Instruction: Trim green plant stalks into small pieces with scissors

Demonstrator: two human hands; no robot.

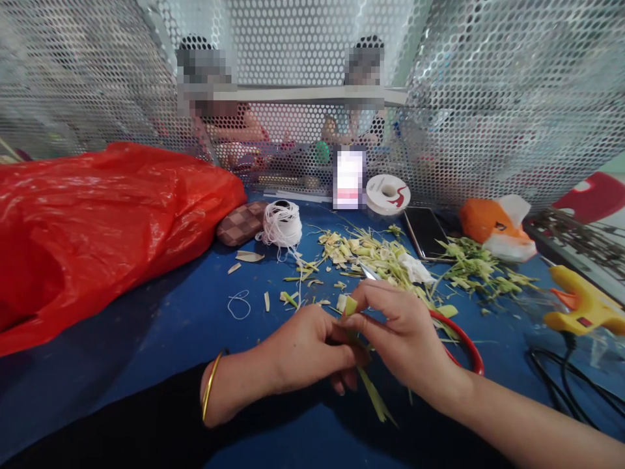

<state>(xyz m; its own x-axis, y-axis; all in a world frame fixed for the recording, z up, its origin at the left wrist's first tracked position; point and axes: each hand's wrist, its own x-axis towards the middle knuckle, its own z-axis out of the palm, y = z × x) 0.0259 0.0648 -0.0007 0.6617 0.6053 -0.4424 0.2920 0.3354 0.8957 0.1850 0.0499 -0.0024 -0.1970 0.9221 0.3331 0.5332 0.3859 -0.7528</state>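
Centre front, my left hand [303, 348] is closed around a pale green plant stalk or leaf strip [375, 394], whose frayed end hangs below the fingers. Pinched at the upper end of this piece are the thumb and forefinger of my right hand [403, 335]. Past my right hand show the pointed blade [370, 272] and red handle [471, 345] of scissors; I cannot tell whether they rest on the table or in the hand. Green and yellowish leaf scraps [374, 254] lie beyond both hands. A ball of white string [282, 228] stands behind my left hand.
On the blue table [185, 326] lie a red plastic bag [112, 221], a checkered pouch [243, 223], a ribbon spool [388, 193], a dark phone [426, 233], an orange tissue pack [498, 227] and a yellow glue gun [579, 309] with a cord. Two people sit behind the perforated metal screen [288, 39].
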